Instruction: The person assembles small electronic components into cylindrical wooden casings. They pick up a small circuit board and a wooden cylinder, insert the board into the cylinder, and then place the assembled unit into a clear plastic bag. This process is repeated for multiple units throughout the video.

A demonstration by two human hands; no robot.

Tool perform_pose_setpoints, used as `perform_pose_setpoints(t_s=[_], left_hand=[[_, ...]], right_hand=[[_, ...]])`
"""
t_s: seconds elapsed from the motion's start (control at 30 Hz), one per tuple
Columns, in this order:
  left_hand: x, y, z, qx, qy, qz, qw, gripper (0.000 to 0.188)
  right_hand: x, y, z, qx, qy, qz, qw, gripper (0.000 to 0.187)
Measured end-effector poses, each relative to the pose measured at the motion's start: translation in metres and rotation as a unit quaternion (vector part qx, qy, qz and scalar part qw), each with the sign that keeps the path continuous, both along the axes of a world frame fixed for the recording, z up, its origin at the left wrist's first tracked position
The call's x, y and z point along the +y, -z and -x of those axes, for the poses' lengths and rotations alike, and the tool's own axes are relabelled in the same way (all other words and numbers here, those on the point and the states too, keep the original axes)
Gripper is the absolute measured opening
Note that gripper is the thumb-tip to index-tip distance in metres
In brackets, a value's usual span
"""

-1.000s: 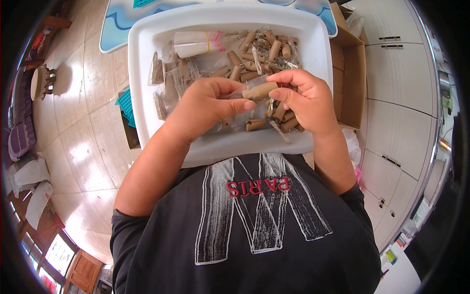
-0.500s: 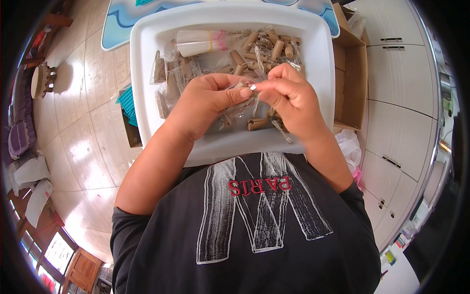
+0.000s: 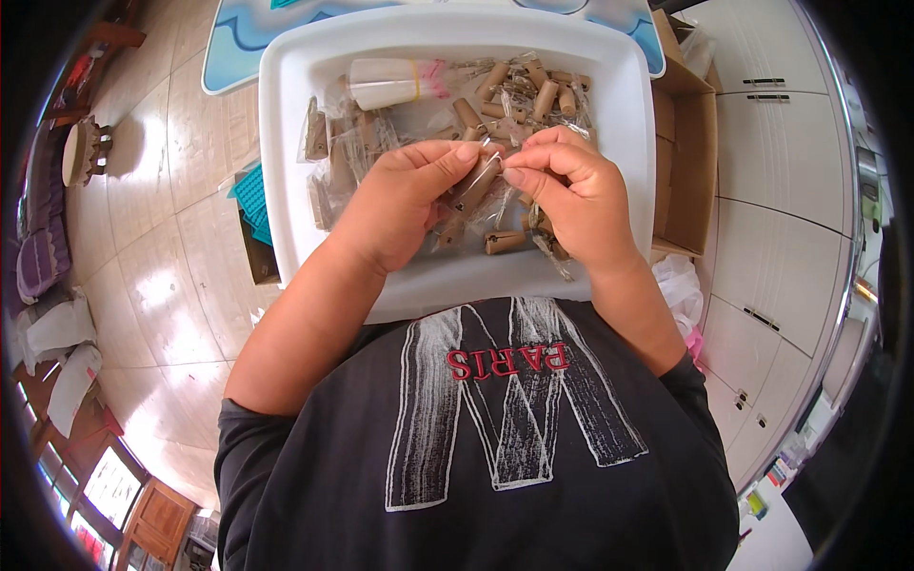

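Over the white plastic tub (image 3: pixel 276 124), the left hand (image 3: pixel 411 186) pinches the top of a clear plastic bag (image 3: pixel 484 179) with a brown cylinder (image 3: pixel 470 198) inside. The right hand (image 3: pixel 576 186) is narrowed beside the bag's mouth; I can't tell what it grips. Bagged brown cylinders (image 3: pixel 546 99) lie beyond.

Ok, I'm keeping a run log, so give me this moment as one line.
Left hand: pinching clear bag around brown tube | right hand: at bag's upper end, grip unclear | below: white tub with more brown tubes
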State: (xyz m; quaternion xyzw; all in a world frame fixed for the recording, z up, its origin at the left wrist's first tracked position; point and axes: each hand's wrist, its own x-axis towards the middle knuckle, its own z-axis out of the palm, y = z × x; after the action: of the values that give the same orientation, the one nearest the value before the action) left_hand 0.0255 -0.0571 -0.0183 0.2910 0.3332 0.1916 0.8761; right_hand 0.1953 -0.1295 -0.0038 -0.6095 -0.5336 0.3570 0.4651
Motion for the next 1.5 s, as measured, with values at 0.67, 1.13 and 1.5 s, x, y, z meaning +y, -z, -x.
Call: perform_pose_setpoints(t_s=[0.67,1.13,1.5], left_hand=[[-0.005,-0.006,-0.001,0.027,0.036,-0.156,0.987,0.021],[-0.005,0.009,0.0,-0.016,0.047,-0.115,0.992,0.02],[-0.006,0.001,-0.007,-0.031,-0.04,-0.074,0.996,0.03]], right_hand=[[-0.003,0.003,-0.004,0.038,-0.037,-0.051,0.997,0.021],[-0.012,0.014,0.009,0.066,-0.002,-0.038,0.997,0.017],[-0.003,0.005,0.004,0.316,0.03,0.099,0.943,0.025]])
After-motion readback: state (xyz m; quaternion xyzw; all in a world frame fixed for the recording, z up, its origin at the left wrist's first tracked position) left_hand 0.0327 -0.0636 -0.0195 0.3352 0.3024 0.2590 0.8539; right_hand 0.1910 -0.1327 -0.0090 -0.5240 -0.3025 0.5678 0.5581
